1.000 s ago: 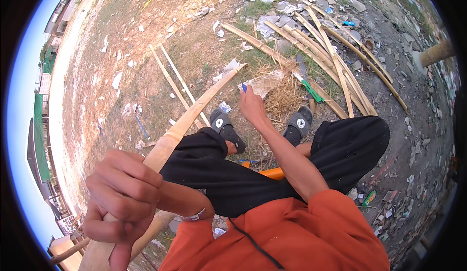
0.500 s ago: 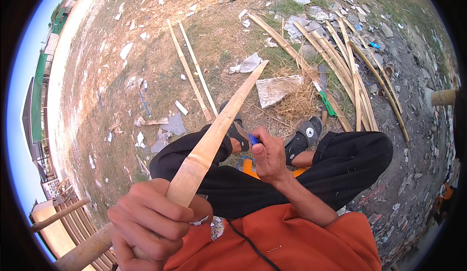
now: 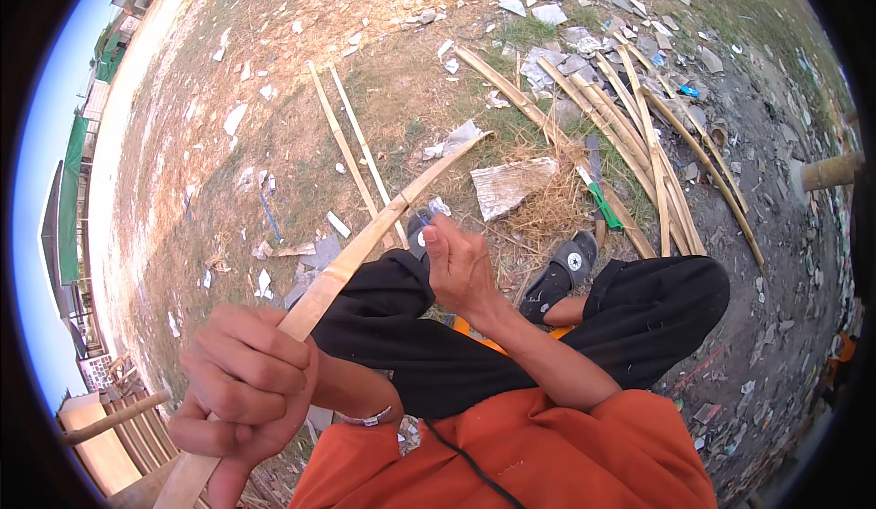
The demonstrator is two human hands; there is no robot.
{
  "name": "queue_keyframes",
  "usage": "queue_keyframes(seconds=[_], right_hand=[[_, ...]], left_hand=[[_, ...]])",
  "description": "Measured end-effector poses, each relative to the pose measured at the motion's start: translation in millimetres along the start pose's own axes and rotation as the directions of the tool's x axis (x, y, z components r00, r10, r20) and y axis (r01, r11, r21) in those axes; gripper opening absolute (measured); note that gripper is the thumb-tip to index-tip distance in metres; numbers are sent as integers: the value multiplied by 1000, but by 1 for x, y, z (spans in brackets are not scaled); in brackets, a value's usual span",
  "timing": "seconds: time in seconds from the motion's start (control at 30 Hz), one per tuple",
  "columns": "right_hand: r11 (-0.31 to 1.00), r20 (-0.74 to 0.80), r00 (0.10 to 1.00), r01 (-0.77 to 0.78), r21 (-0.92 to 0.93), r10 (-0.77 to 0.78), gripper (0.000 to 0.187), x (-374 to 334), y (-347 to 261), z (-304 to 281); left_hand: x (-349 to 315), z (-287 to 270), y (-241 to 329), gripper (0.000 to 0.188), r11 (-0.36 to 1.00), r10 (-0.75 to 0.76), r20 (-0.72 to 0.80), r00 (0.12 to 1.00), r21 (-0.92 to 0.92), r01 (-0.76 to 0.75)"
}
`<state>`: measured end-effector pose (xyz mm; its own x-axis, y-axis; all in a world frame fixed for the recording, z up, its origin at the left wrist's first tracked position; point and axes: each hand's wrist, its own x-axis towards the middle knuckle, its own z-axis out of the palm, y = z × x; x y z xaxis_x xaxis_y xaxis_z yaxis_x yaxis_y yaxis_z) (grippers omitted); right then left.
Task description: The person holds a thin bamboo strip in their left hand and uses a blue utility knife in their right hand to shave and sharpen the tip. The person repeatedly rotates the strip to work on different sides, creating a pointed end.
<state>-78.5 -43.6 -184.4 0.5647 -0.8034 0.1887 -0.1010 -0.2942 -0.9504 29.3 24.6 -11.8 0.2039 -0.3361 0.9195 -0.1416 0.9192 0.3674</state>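
Bamboo fills most of this scene: a long split bamboo strip (image 3: 365,244) runs from the lower left up toward the middle of the ground, its far tip over the dry grass. The left hand (image 3: 242,381) grips the strip's near end, fingers (image 3: 265,349) curled tight around it. The right hand (image 3: 461,267) sits farther along, just beside the strip at its middle, fingers closed on a small blue-tipped tool (image 3: 424,220) whose tip shows above the thumb; what kind of tool it is cannot be told. The person sits on the ground with legs in black trousers (image 3: 639,304) crossed, wearing an orange shirt (image 3: 547,459) and black sandals (image 3: 557,276).

On the ground beyond the feet lie a flat grey scrap of board (image 3: 511,185) and a tuft of dry straw (image 3: 547,208). A pile of long bamboo slats (image 3: 639,135) spreads toward the upper right, with a green-handled knife (image 3: 598,194) near its lower end. Two thin slats (image 3: 351,144) lie apart to the left of the strip. Paper scraps litter the dirt all around. A wooden bench (image 3: 100,436) stands at the lower left corner.
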Motion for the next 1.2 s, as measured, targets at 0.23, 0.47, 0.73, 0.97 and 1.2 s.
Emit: queue_keyframes(seconds=[0.23, 0.47, 0.73, 0.97, 1.2], right_hand=[[977, -77, 995, -83, -194, 69, 32, -5, 18, 6], [995, -12, 998, 64, -77, -65, 31, -8, -42, -22], [979, 73, 979, -186, -81, 192, 32, 0, -24, -27], [995, 58, 994, -86, -48, 89, 32, -9, -55, -24], [998, 96, 994, -50, -36, 53, 31, -14, -63, -30]], left_hand=[[-2, 5, 2, 49, 997, -17, 4, 1000, 74, 17], [-1, 22, -9, 52, 1000, -10, -60, 998, 25, 12], [1, 14, -5, 50, 989, -12, -30, 999, 146, 16], [3, 25, -9, 53, 983, 10, -127, 992, 185, 14], [2, 29, -7, 52, 987, 11, -84, 996, 159, 2]])
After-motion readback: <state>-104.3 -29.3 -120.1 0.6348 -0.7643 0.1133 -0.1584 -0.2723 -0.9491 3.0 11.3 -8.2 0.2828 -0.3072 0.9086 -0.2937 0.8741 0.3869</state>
